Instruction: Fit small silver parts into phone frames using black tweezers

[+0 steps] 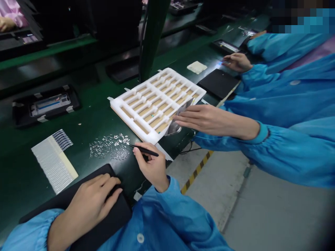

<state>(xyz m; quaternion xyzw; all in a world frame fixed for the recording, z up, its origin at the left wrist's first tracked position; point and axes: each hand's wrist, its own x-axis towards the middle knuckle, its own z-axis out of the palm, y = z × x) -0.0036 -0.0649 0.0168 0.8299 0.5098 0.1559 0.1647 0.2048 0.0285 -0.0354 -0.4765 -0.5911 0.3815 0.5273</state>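
Observation:
My right hand (149, 167) is shut on black tweezers (144, 150), whose tip points left at the edge of a scatter of tiny silver metal parts (110, 146) on the green bench top (86, 120). My left hand (89, 202) lies on a flat black pad (117, 212), fingers slightly curled and holding nothing else. A white foam tray (154, 101) with tan-floored compartments sits just beyond my right hand, not touching it. A co-worker's hand (206, 118) rests at the tray's right corner, over a shiny silver pouch (175, 127).
A white sheet with rows of fine strips (53, 162) lies left of the silver parts. A black fixture (45, 106) stands farther left. Another co-worker's hand (237, 62) sits beside a black tablet (218, 83). Blue sleeves crowd the right; the grey floor lies below the bench edge.

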